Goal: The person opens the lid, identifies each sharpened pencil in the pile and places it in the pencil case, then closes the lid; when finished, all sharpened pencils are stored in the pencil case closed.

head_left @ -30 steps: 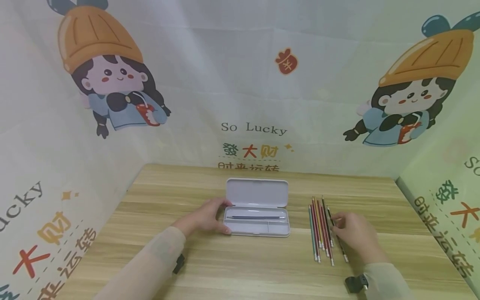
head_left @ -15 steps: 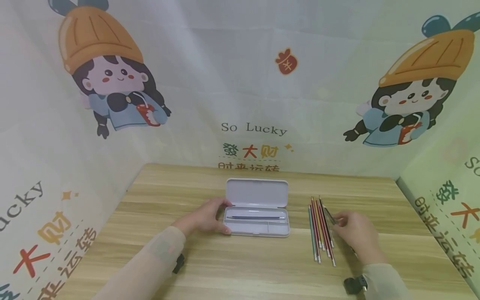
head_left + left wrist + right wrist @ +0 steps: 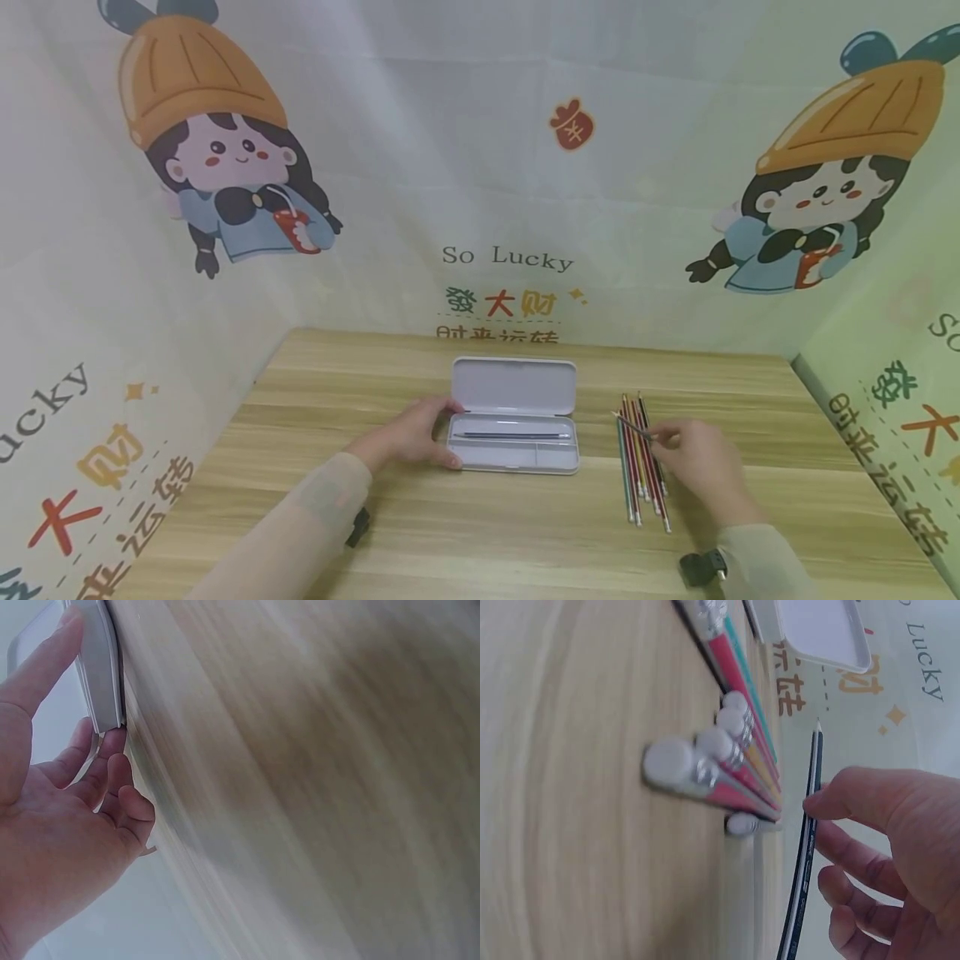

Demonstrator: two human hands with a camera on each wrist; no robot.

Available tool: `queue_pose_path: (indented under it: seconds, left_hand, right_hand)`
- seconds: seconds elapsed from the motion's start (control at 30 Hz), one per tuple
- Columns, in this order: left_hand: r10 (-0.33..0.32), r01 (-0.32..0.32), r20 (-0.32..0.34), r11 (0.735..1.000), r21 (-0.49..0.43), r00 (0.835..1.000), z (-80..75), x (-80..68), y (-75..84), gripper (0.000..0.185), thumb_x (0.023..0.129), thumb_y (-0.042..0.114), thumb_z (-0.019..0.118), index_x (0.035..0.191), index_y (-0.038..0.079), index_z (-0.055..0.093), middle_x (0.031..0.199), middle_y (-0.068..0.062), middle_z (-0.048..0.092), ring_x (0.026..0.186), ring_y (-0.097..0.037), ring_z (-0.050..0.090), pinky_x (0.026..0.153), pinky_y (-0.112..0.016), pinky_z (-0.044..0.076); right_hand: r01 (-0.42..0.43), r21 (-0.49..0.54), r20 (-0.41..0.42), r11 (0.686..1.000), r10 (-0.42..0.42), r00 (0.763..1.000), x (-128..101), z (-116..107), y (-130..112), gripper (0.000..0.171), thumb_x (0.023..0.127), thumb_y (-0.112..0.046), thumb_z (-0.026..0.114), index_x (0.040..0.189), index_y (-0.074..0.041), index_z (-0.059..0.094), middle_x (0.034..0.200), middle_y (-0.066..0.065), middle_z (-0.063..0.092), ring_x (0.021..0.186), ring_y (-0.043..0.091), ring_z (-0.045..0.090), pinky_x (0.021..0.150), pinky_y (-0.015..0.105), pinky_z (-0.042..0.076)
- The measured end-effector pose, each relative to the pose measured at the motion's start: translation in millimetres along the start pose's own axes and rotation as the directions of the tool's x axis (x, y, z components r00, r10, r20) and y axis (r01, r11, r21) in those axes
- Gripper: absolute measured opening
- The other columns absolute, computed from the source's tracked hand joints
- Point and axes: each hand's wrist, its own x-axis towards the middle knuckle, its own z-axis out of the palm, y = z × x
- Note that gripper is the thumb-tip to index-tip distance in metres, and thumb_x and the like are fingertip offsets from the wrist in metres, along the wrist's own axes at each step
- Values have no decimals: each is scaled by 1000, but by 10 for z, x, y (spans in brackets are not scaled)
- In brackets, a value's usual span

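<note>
An open white pencil case (image 3: 491, 455) lies on the table, its lid (image 3: 514, 385) tipped back and one dark pencil (image 3: 517, 435) in its rear compartment. My left hand (image 3: 412, 432) holds the case's left end between thumb and fingers; the left wrist view shows the thumb on the case's edge (image 3: 101, 675). Between right thumb and index finger, my right hand (image 3: 705, 467) pinches a dark striped pencil (image 3: 807, 832), raised off the table with its sharp tip pointing away. Beneath it lies a loose bunch of pencils (image 3: 641, 467) in red, yellow, green and black, with white eraser ends toward me.
The wooden table (image 3: 480, 542) reaches back to a printed cloth backdrop (image 3: 495, 183), which also hangs along both sides. The pencil bunch lies to the right of the case, with a strip of bare wood (image 3: 598, 442) between them.
My right hand has lifted the dark pencil from the bunch's right side and moved left, so its tip now passes over the other pencils. My left hand stays on the case.
</note>
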Motion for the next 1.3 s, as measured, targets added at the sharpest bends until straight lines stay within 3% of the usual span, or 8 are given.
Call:
queue_pose_path:
  seconds: [0.13, 0.3, 0.53, 0.77, 0.97, 1.3]
  left_hand:
    - [2, -2, 3, 1000, 1, 1000, 7, 5, -9, 83, 60, 35, 89, 130, 12, 51, 132, -11, 54, 127, -31, 45, 112, -49, 33]
    - [-6, 6, 5, 1000, 6, 1000, 14, 14, -19, 83, 60, 36, 89, 130, 12, 50, 132, -11, 53, 127, -31, 45, 112, -48, 33]
    - [-6, 6, 5, 1000, 1, 1000, 0, 12, -1, 84, 61, 36, 88, 131, 12, 50, 134, -11, 52, 128, -31, 45, 113, -48, 33]
    - [-3, 3, 3, 1000, -2, 1000, -12, -3, 14, 83, 60, 35, 89, 130, 12, 50, 133, -11, 53, 127, -30, 45, 112, -48, 33]
    - [-16, 16, 5, 1000, -17, 1000, -3, -7, 16, 82, 60, 33, 89, 130, 12, 51, 132, -11, 53, 127, -30, 44, 113, -48, 33]
    - [-23, 23, -3, 1000, -16, 1000, 8, -11, 6, 81, 60, 32, 89, 129, 14, 51, 131, -9, 53, 127, -29, 45, 112, -48, 33]
  right_hand:
    - [47, 5, 2, 999, -47, 999, 13, 18, -86, 22, 81, -22, 70, 102, -26, 73, 94, 2, 73, 73, 15, 64, 52, 25, 43]
    - [117, -3, 15, 993, -117, 993, 20, 35, -239, 21, 80, -21, 72, 100, -25, 74, 87, -3, 70, 55, 11, 47, 44, 27, 36]
    - [207, -36, -24, 978, -208, 978, 64, 90, -390, 17, 78, -21, 74, 94, -25, 75, 96, -2, 72, 68, 8, 52, 57, 26, 43]
    - [222, -20, 5, 975, -222, 975, 99, 166, -523, 16, 78, -20, 74, 93, -27, 75, 87, -7, 70, 63, 6, 50, 51, 24, 40]
    - [242, -18, 15, 970, -242, 970, 136, 234, -649, 16, 78, -19, 74, 92, -27, 76, 83, -10, 69, 66, 4, 53, 54, 23, 43]
    - [258, -23, 53, 966, -257, 965, 222, 341, -889, 18, 78, -20, 71, 92, -31, 75, 83, -13, 68, 58, 5, 47, 50, 24, 38]
